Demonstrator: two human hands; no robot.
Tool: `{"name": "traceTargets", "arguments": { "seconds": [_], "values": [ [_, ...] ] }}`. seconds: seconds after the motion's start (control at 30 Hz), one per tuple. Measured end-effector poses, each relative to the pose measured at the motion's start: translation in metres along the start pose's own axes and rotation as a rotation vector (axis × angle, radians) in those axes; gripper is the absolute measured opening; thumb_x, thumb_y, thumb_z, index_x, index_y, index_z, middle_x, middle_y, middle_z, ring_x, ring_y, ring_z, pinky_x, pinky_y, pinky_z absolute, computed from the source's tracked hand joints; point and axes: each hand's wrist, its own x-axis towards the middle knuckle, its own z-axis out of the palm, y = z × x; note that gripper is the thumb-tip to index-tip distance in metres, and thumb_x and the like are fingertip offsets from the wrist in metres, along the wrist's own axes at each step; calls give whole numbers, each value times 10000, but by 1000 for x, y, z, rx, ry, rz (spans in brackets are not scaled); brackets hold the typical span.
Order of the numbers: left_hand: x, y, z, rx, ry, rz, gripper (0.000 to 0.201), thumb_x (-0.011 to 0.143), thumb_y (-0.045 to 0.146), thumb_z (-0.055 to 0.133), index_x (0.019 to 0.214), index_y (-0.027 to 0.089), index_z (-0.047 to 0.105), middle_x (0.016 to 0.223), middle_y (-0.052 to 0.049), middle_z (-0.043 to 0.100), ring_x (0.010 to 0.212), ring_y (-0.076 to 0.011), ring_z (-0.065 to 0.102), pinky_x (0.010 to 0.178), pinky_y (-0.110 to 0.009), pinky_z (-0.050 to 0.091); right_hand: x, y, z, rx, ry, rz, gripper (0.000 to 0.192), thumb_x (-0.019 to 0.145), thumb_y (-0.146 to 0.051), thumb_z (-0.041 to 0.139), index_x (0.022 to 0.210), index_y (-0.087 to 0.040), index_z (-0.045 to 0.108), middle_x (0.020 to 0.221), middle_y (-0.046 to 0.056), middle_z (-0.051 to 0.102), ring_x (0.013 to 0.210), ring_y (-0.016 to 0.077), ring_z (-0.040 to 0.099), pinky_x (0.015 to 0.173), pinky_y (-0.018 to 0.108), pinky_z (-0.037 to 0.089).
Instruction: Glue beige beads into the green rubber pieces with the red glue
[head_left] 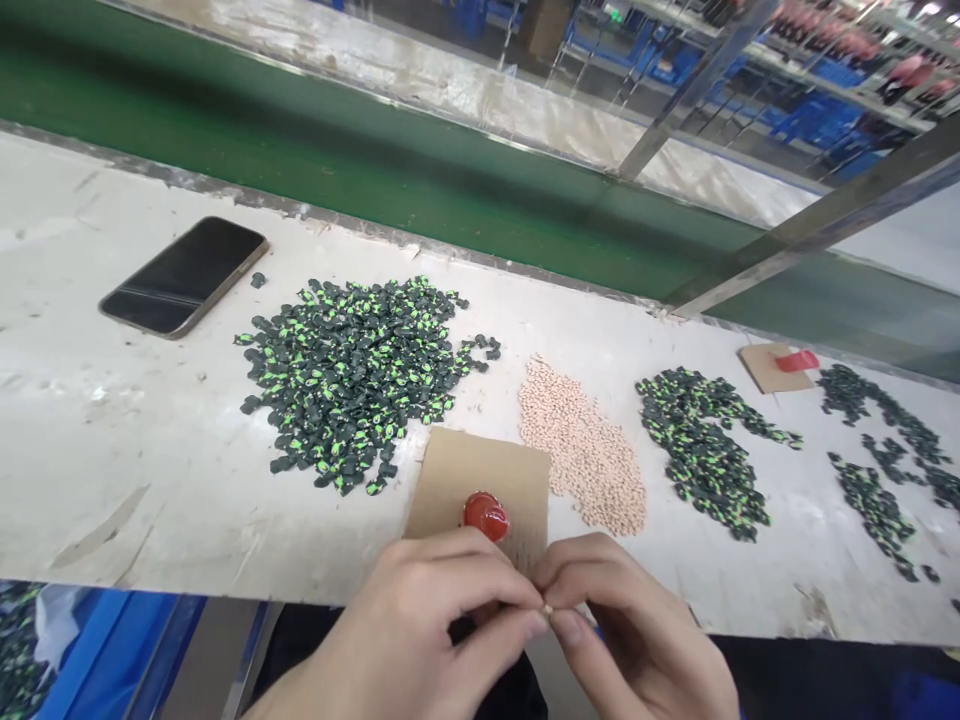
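Beige, tiny piece (548, 608) pinched between the fingertips of both hands at the near edge of the table (112, 480). Left hand (420, 630) and right hand (637, 640) meet tip to tip, thumbs and forefingers pressed onto the piece; other fingers curled. Just beyond the hands lies a cardboard square (480, 480) with a red blob (486, 515) on it. Right of the card, a heap of beige pellets (585, 450). Left and farther, a pile of black-and-green parts (352, 380); a second such pile (705, 450) right of the pellets. Phone (184, 275) lies far left, screen dark. Green conveyor belt (337, 150) runs along the far side.
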Motion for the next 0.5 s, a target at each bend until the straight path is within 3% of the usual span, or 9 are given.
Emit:
{"name": "traceTargets", "arguments": {
  "seconds": [0.13,0.23,0.5],
  "values": [
    [-10,-17,-4,-34,232,-87,199,890,114,689,902,283,793,865,54,791,714,-96,747,661,-105,568,-8,18,8,-111,103,73,194,990,-79,529,1002,-256,609,927,16,656,876,137,670,748,210,576],
    [-14,-32,-6,42,335,-94,212,905,133,657,948,305,774,917,57,804,754,-112,761,679,-131,593,-7,27,16,-211,129,63,210,992,-66,528,1024,-254,618,944,25,661,897,141,668,770,219,568],
    [-14,-50,-1,64,315,-167,150,926,204,635,943,264,771,925,4,817,739,-164,758,618,-218,590,-1,33,25,-304,98,4,232,972,-27,542,1025,-235,629,946,39,662,887,156,697,739,251,572]
  ]
}}
